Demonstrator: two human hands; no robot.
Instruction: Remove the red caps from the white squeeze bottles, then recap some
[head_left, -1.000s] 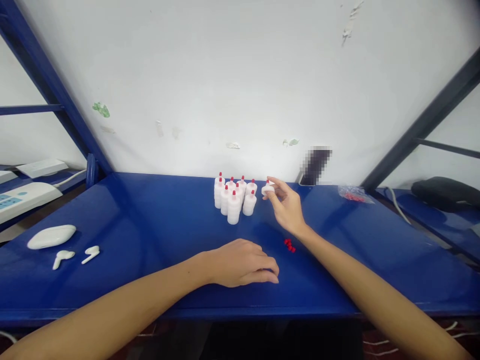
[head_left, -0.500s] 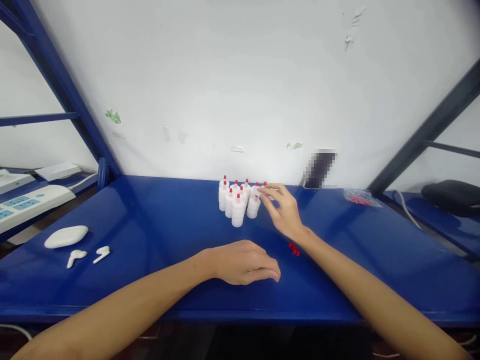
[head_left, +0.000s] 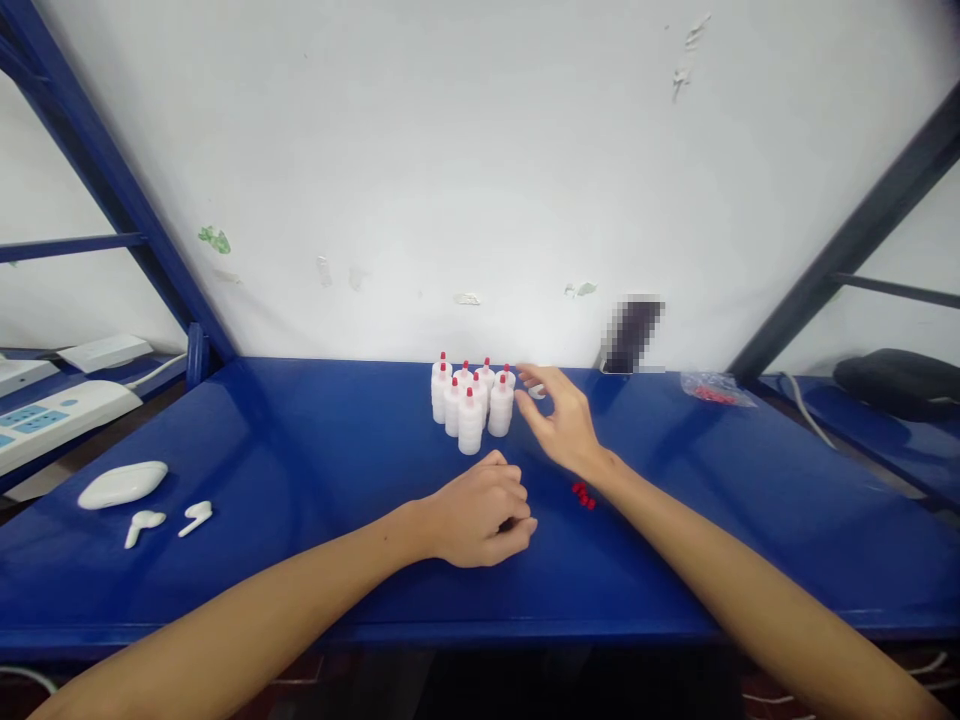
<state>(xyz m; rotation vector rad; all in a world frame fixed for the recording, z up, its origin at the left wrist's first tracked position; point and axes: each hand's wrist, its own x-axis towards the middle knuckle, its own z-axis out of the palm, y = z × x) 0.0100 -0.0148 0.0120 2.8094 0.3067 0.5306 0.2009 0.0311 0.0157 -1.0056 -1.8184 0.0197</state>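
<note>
White squeeze bottles (head_left: 470, 430) with red tips stand upright in a tight cluster towards the back of the blue table. To the right of the nearest right-hand bottle (head_left: 500, 410) is my right hand (head_left: 562, 415), its thumb and fingers apart. A small white object (head_left: 536, 392) shows between these fingers, mostly hidden, and I cannot tell whether they touch it. My left hand (head_left: 484, 510) is closed in a loose curl in front of the cluster, knuckles up. Its palm is hidden. Several small red caps (head_left: 583, 496) lie below my right wrist.
A clear bag (head_left: 718, 390) with red pieces lies at the back right. A blurred-out phone-like object (head_left: 634, 335) leans on the wall. At left are a white earbud case (head_left: 123, 485), two earbuds (head_left: 144, 527) and a power strip (head_left: 52, 420). Blue frame posts (head_left: 127, 190) flank the table.
My right hand has come away from the bottles and its fingers have spread. The front right bottle now appears taller. My left fingers have curled in. The view has shifted slightly.
</note>
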